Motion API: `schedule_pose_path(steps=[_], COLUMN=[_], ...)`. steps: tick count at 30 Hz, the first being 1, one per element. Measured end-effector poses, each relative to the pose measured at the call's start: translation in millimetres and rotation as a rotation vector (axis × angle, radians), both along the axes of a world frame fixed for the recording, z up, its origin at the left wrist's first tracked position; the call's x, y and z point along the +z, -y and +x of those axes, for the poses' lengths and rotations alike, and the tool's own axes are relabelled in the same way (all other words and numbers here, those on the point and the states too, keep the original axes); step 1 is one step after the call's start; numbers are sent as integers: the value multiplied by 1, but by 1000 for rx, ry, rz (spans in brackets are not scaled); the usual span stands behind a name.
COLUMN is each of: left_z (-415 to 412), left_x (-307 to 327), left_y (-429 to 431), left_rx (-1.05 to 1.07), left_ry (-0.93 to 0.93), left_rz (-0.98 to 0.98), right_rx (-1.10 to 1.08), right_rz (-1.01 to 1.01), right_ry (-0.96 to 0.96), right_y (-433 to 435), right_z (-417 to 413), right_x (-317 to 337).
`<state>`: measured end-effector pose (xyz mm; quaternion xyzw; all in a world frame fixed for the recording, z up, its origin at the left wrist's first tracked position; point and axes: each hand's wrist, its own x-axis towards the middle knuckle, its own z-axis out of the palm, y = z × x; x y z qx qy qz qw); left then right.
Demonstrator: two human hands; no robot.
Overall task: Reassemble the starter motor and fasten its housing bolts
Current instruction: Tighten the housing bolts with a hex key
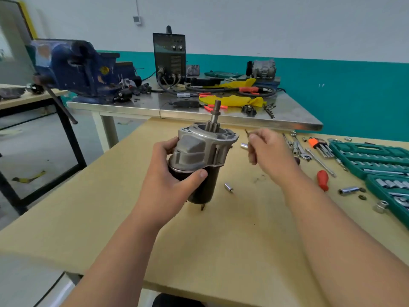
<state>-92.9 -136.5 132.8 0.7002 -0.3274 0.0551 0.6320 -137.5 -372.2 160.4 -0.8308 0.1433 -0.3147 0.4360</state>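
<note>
Grey cast aluminium is capping the black body of the motor (200,151), which I am holding nearly upright above the middle of the pale wooden worktop (221,251), its toothed shaft pointing up. My left hand (168,173) is curling round it where the grey housing is meeting the black barrel, fingers wrapping the far side and thumb pressing across the front. The lower end is sitting low over the board; I cannot tell whether it is touching.

My right hand (270,151) is hovering just beside the housing, to its right and clear of it, fingers bunching closed in a pinch on a thin bolt (246,132) whose tip is sticking up above my fingertips. Most of the bolt is hiding inside the hand.

A small socket (244,146) is lying between the motor and my right hand, and a red-handled screwdriver (322,180) is lying further right, near the green case (376,151).
</note>
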Motion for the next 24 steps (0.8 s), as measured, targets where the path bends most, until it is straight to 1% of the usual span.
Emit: schedule_pose_path(steps=[1, 2, 3, 5, 7, 9, 11, 14, 17, 19, 21, 24], left_z=[-4, -8, -11, -19, -28, -36, -42, -45, -50, -55, -58, -59], left_x=[-1, -2, -2, 0, 0, -2, -5, -11, -16, -18, -18, -17], left_y=[6, 12, 18, 28, 35, 41, 45, 47, 48, 51, 54, 59], left_rx=[-9, -10, -4, 9, 18, 32, 57, 104, 132, 140, 136, 125], left_ry=[3, 10, 32, 114, 216, 318, 366, 372, 342, 274, 247, 267], left_rz=[-8, -17, -15, 13, 62, 98, 107, 65, -63, -129, -155, -139], right_rx=[76, 178, 270, 358, 332, 276, 267, 293, 315, 329, 338, 358], right_rz=[90, 114, 75, -109, -335, -461, -468, -446, -487, -498, -522, -525], right_ry=[151, 245, 280, 202, 43, -82, -128, -150, -172, -157, -140, -150], right_y=[-6, -15, -25, -46, -58, -63, -62, -57, -59, -62, -66, -66], right_z=[-17, -33, -45, -60, -63, -66, -72, -85, -90, -91, -90, -88], right_x=[15, 29, 41, 58, 64, 69, 74, 75, 72, 73, 76, 80])
